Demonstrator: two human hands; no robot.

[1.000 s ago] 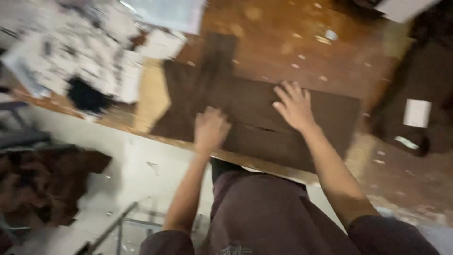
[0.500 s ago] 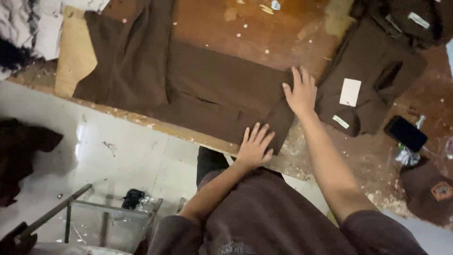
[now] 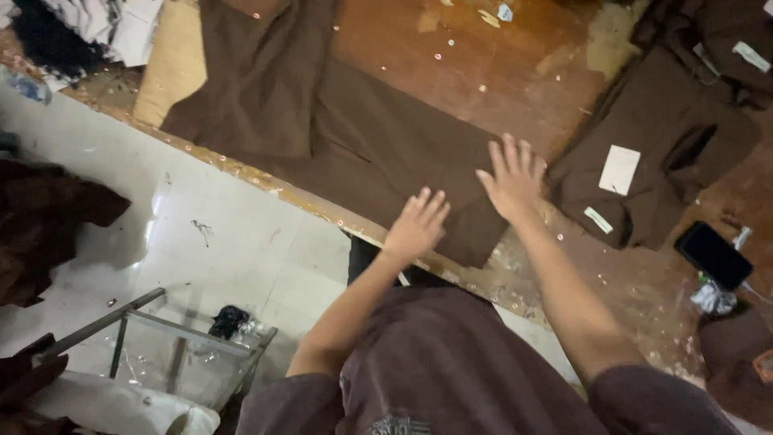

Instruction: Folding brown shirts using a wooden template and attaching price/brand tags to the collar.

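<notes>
A dark brown garment (image 3: 354, 137) lies spread flat on a worn wooden table (image 3: 483, 72). My left hand (image 3: 417, 225) rests palm down with fingers apart on the garment's near right corner, by the table edge. My right hand (image 3: 514, 177) lies flat with fingers spread on the garment's right end, a little farther in. Neither hand holds anything.
Folded brown garments with white tags (image 3: 644, 161) lie to the right, a black phone (image 3: 713, 254) beside them. Paper patterns (image 3: 97, 24) are piled at the far left. Below the table edge are a pale floor (image 3: 233, 250), a metal frame (image 3: 161, 338) and dark cloth (image 3: 40, 225).
My view has swung so the garment sits further left. Both hands have slid along it to its right end, staying flat on the cloth.
</notes>
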